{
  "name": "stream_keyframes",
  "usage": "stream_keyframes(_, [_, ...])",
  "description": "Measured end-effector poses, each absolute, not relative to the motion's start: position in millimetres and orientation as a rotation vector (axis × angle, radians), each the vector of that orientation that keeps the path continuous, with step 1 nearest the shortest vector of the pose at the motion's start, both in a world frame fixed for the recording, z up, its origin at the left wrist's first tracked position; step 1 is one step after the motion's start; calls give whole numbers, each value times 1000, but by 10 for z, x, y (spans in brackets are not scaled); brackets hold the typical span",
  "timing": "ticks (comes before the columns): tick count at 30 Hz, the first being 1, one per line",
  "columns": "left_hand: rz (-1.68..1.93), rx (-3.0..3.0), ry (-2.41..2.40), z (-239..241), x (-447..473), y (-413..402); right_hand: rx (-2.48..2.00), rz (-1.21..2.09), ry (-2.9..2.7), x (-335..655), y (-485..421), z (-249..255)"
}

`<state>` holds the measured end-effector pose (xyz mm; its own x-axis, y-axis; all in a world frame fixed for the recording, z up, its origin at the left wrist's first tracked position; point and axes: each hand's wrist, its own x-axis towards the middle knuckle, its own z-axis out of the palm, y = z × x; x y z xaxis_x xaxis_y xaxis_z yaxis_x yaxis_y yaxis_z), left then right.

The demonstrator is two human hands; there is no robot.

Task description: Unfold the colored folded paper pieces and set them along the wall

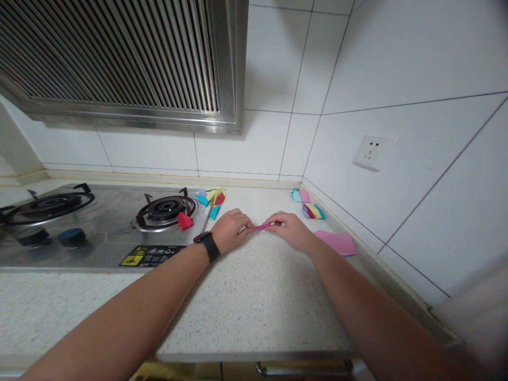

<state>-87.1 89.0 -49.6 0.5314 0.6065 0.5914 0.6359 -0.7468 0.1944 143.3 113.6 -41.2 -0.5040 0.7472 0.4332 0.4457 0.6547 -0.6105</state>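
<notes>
A narrow strip of folded pink paper (262, 227) stretches between my two hands, just over the countertop. My left hand (231, 230), with a black watch on its wrist, pinches the strip's left end between thumb and fingers. The other end is pinched by my right hand (289, 229). Beside my right forearm lies a flat pink sheet of paper (338, 242). Folded paper pieces (216, 197) in yellow, red and blue lie beyond my left hand, at the stove's edge. Another group of coloured folded papers (311, 210) rests against the right wall.
On the left is a gas stove (107, 238) with two burners; a red folded paper (184, 221) lies by the nearer one. A range hood (119, 119) hangs above it. The speckled countertop (257, 307) ends at a front edge. A wall socket (375, 152) is on the right.
</notes>
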Motion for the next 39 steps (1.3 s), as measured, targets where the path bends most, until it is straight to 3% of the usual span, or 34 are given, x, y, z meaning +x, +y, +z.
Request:
stream_keyframes(24, [-1044, -2656, -1029, -467, -828, 835, -784, 490, -2183, 1326, 1019, -356])
stream_keyframes(39, [-832, -2603, -996, -345, -848, 788, -856, 640, -2237, 1368, 999, -305])
